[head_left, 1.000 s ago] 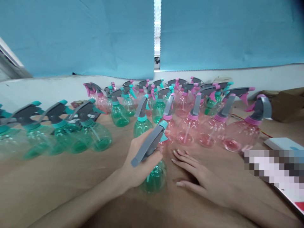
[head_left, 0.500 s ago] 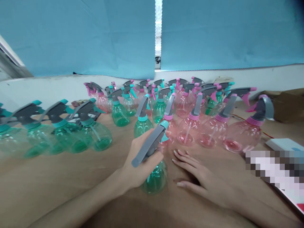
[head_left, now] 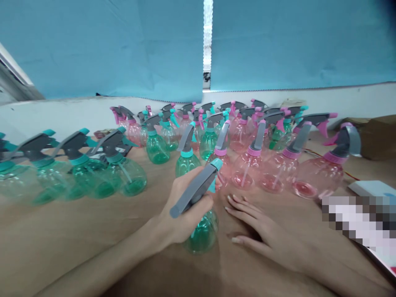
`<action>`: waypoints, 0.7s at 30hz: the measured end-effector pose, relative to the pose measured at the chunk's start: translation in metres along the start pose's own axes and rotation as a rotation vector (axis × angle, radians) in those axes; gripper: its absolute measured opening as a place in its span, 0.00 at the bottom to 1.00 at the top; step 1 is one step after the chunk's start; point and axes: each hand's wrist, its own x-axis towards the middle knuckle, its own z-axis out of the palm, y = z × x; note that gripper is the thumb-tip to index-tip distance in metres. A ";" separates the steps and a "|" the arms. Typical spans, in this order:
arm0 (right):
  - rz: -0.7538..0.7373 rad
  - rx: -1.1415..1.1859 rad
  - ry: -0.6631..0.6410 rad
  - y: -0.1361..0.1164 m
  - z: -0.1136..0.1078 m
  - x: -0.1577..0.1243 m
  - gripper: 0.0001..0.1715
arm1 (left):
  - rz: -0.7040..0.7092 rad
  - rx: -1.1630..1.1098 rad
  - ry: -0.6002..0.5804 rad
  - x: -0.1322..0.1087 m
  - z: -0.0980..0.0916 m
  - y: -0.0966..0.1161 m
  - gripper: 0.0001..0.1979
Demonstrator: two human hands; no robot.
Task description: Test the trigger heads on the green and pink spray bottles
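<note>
My left hand [head_left: 185,210] is wrapped round the neck of a green spray bottle [head_left: 202,233], just under its grey trigger head with a turquoise nozzle. The bottle stands in front of me, its base at the brown table top [head_left: 123,247]. To its right, my right hand [head_left: 262,227] lies flat on the table with fingers spread, holding nothing. Just beyond my left hand is another green spray bottle [head_left: 186,163]. Pink spray bottles [head_left: 244,171] stand in a row past my right fingertips.
Several green spray bottles [head_left: 128,177] line the left side. More pink and green bottles crowd the back near the white wall [head_left: 62,117]. At right are a brown bag [head_left: 380,138], a white box [head_left: 371,189] and a partly blurred-out flat item [head_left: 382,251]. Blue cloth [head_left: 108,49] hangs behind.
The view has shifted very slightly. My left hand keeps its grip on the green spray bottle, and my right hand stays flat on the table.
</note>
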 end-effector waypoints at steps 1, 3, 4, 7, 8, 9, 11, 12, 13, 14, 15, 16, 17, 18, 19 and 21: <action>0.000 -0.004 -0.002 0.000 0.000 0.000 0.37 | 0.000 -0.012 0.000 0.000 0.000 0.000 0.04; 0.000 -0.005 -0.002 0.000 0.000 0.000 0.37 | 0.000 -0.035 -0.013 0.000 0.000 0.000 0.04; 0.000 -0.002 0.000 0.000 0.000 0.000 0.37 | -0.004 -0.036 -0.015 0.000 0.000 0.000 0.03; -0.001 0.016 0.002 0.000 0.000 0.000 0.37 | -0.001 -0.021 -0.010 -0.001 0.000 0.000 0.02; -0.003 0.021 0.000 0.000 0.000 0.000 0.37 | 0.000 -0.016 -0.009 -0.001 0.000 -0.001 0.02; -0.006 0.026 0.000 0.000 0.000 0.000 0.37 | -0.002 -0.015 -0.007 -0.001 0.001 -0.001 0.02; -0.015 0.033 0.006 0.001 0.000 0.000 0.37 | -0.009 -0.019 -0.002 -0.002 0.003 -0.001 0.04; -0.021 0.036 0.013 0.001 0.000 0.000 0.37 | -0.011 -0.024 0.006 -0.002 0.004 -0.002 0.04; -0.024 0.037 0.019 0.001 0.000 0.000 0.37 | -0.013 -0.026 0.015 -0.002 0.004 -0.002 0.04; -0.025 0.035 0.023 0.001 0.000 0.000 0.37 | -0.016 -0.027 0.021 -0.002 0.005 -0.002 0.04; -0.025 0.030 0.023 0.000 0.000 0.000 0.37 | -0.022 -0.027 0.023 -0.002 0.005 -0.002 0.03; -0.023 0.025 0.018 0.000 0.000 0.000 0.36 | -0.031 -0.028 0.020 -0.002 0.005 -0.001 0.03; -0.020 0.022 0.014 0.000 -0.001 0.000 0.36 | -0.040 -0.030 0.016 -0.002 0.005 -0.001 0.02; -0.017 0.021 0.011 0.000 -0.001 0.000 0.37 | -0.048 -0.032 0.012 -0.001 0.005 -0.001 0.02; -0.016 0.024 0.011 0.000 -0.001 0.000 0.37 | -0.055 -0.036 0.010 -0.001 0.005 0.000 0.02; -0.013 0.030 0.013 0.000 0.000 0.000 0.37 | -0.063 -0.045 0.006 -0.001 0.004 0.000 0.02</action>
